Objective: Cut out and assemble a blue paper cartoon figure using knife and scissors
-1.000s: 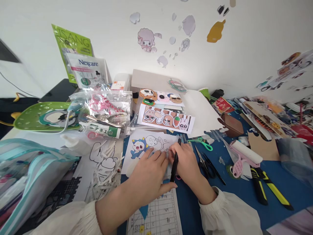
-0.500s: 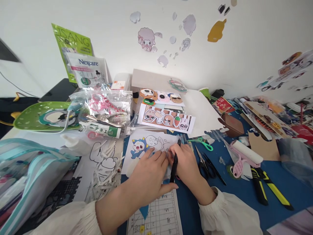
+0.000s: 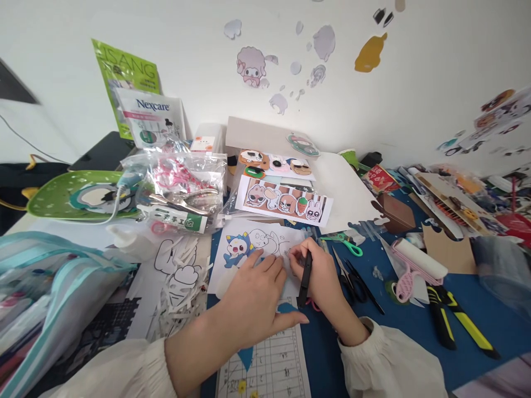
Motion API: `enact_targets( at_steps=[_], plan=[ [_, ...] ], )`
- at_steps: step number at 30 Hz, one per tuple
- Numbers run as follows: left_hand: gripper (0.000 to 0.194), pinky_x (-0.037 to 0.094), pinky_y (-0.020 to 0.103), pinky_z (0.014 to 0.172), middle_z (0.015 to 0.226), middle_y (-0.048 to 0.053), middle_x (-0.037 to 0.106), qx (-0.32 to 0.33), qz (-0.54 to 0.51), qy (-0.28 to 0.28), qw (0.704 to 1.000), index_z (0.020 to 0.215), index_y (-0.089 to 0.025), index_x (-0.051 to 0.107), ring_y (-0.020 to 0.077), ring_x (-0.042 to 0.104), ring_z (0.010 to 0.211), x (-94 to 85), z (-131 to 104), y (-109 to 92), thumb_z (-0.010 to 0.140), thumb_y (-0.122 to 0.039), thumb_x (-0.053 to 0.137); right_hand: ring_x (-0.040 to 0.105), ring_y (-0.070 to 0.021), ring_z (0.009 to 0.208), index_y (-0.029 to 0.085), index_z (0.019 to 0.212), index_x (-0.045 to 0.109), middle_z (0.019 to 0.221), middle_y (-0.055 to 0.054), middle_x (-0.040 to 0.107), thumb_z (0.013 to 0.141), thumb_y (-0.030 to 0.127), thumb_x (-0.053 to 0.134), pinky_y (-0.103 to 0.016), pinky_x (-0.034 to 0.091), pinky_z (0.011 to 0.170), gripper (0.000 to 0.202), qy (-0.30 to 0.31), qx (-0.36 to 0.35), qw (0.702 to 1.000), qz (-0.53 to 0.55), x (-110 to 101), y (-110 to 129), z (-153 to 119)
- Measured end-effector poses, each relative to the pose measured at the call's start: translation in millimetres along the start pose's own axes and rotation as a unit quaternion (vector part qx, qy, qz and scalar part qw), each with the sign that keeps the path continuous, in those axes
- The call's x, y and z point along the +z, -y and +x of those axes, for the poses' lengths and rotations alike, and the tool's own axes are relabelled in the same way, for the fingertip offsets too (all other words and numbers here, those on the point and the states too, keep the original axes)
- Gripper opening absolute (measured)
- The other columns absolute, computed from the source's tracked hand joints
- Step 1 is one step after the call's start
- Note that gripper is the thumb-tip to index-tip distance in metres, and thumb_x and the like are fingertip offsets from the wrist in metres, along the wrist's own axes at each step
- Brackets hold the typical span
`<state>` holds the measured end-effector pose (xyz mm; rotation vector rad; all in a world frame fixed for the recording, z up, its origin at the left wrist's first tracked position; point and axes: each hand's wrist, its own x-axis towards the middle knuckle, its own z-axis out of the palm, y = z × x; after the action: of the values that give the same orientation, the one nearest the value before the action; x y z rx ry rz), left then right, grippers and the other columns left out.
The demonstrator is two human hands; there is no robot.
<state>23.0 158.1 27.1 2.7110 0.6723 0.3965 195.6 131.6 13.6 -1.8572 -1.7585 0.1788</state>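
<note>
A white sheet of paper (image 3: pixel 219 276) carries a coloured blue cartoon character (image 3: pixel 237 249) and a black line drawing (image 3: pixel 265 241) beside it. My left hand (image 3: pixel 253 298) lies flat over the lower part of the sheet, fingers outstretched and thumb spread to the right. At the sheet's right side, my right hand (image 3: pixel 317 276) is closed around a black pen (image 3: pixel 305 279), which leans with its rear end toward me. The pen's tip is hidden behind my fingers. Under the left hand, a printed table sheet (image 3: pixel 282 365) sticks out toward me.
Right of my right hand lie green-handled scissors (image 3: pixel 344 241), black scissors (image 3: pixel 352 284), a pink lint roller (image 3: pixel 415 271) and yellow-black pliers (image 3: pixel 460 320). Cut-out stickers (image 3: pixel 286 202) and a clear bag of tools (image 3: pixel 182 188) sit behind. Paper scraps (image 3: pixel 182 298) and a striped pouch (image 3: pixel 70 309) are left.
My right hand and the pen have shifted slightly right, and the pen's rear end has swung a little to the right. My left hand stays flat on the sheet.
</note>
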Motion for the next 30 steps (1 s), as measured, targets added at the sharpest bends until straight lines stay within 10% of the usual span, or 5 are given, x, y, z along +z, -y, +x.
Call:
enact_targets(
  at_steps=[30],
  plan=[
    [0.084, 0.035, 0.052, 0.106, 0.108, 0.019, 0.072, -0.006, -0.005, 0.016, 1.000, 0.107, -0.006, 0.069, 0.0318, 0.062, 0.108, 1.1, 0.7, -1.8, 0.090, -0.073, 0.023, 0.060, -0.0162, 0.052, 0.026, 0.067, 0.030, 0.063, 0.002, 0.067, 0.076, 0.021, 0.054, -0.025, 0.042, 0.052, 0.026, 0.002, 0.041, 0.999, 0.011, -3.9, 0.0, 3.9]
  ],
)
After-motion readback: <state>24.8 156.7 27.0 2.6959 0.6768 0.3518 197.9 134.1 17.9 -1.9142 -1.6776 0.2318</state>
